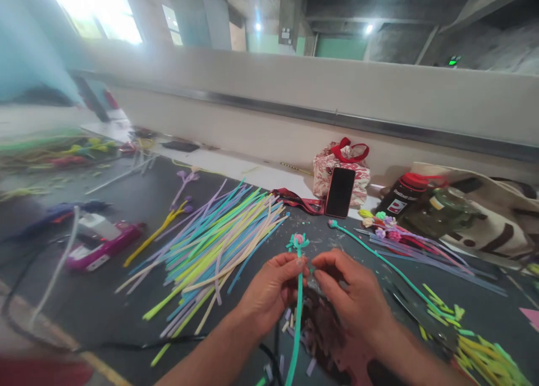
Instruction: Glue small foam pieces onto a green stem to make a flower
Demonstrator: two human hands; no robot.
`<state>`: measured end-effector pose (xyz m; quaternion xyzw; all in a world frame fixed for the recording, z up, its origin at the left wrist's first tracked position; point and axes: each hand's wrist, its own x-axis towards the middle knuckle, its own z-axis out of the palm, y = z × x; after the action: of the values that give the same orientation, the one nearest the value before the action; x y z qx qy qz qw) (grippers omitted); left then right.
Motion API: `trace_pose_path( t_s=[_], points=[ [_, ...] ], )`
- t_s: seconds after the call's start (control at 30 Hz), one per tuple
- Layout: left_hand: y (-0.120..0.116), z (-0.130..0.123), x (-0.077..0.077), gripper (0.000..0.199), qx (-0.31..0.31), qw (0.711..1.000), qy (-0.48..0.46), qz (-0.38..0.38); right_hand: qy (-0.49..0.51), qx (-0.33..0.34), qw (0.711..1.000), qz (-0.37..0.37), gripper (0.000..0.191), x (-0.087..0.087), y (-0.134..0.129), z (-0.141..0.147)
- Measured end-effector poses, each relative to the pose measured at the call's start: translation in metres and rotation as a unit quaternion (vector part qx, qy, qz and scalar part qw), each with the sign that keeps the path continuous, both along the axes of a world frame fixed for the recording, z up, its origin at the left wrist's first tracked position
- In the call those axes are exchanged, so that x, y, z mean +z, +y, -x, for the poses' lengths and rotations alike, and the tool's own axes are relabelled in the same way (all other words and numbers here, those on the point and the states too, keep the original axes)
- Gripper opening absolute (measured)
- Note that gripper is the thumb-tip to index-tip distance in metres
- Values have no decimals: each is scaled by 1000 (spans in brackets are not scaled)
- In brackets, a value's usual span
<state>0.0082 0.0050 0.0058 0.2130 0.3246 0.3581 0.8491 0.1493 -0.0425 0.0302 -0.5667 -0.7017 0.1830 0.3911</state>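
A teal pipe-cleaner flower [298,241] with a pink centre stands upright on a long teal stem in front of me. My left hand [281,278] pinches this stem just below the flower head. Close beside it, my right hand [343,282] has thumb and forefinger drawn together near the stem. A small teal bit shows at those fingertips, too small to make out. Left of my hands lies a wide pile of pipe cleaners [219,243] in lilac, blue, yellow-green and cream. A second teal flower stem [381,255] lies to the right.
Scissors [438,332] and yellow-green pipe-cleaner pieces [484,358] lie at the right. Behind are a phone [340,192], a patterned bag [322,169], a black bottle [400,198] and finished flowers [387,227]. A purple device [103,245] and a black cable [138,345] are left.
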Motion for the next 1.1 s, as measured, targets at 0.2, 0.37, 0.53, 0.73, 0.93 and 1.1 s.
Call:
trace_pose_path(
  t_s=[0.2,0.37,0.53,0.73,0.93,1.1],
  points=[
    [-1,1,-5,17,-30,999,-11,-19,2,-41,999,2,9,5,1,5],
    [-2,-1,-4,20,-33,999,-8,-18,10,-33,999,-4,8,4,4,7],
    [-5,-2,-2,22,-24,999,-10,-27,64,-49,995,52,5,3,6,5],
    [-4,-2,-2,25,-49,998,-28,-22,137,8,980,144,16,6,8,-1],
    [-4,-3,-6,28,-83,996,-16,-26,209,59,949,230,21,4,9,-9],
    [-3,-3,-6,24,-105,994,6,-19,123,10,976,181,15,9,6,-21]
  ],
)
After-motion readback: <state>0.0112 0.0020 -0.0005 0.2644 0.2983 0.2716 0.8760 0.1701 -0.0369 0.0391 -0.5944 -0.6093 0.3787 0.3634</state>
